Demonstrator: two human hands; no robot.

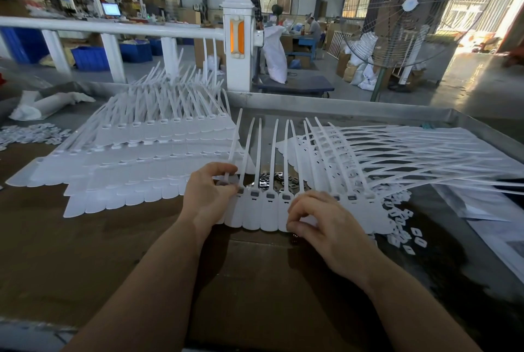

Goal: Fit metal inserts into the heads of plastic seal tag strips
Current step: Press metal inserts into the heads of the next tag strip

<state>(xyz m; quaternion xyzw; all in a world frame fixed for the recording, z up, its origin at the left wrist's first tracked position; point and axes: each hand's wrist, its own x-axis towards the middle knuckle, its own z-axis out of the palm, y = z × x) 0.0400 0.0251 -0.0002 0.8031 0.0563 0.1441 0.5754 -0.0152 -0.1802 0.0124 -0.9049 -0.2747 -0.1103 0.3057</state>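
A row of joined white seal tag strips (262,210) lies in front of me, tails pointing away, several heads showing dark metal inserts. My left hand (208,194) pinches the leftmost strip at its head, thumb and fingers around the tail's base. My right hand (317,217) rests on the row's middle with its fingers curled, the thumb and fingertips pinched together; what they hold is too small to tell. A small heap of metal inserts (276,180) lies just behind the row.
Stacked strip rows (147,150) cover the table's left side; another fanned pile (397,153) lies at the right. Loose white plastic pieces (402,224) are scattered to the right and at far left (34,133). A metal table rim (354,110), white railing and large fan stand beyond.
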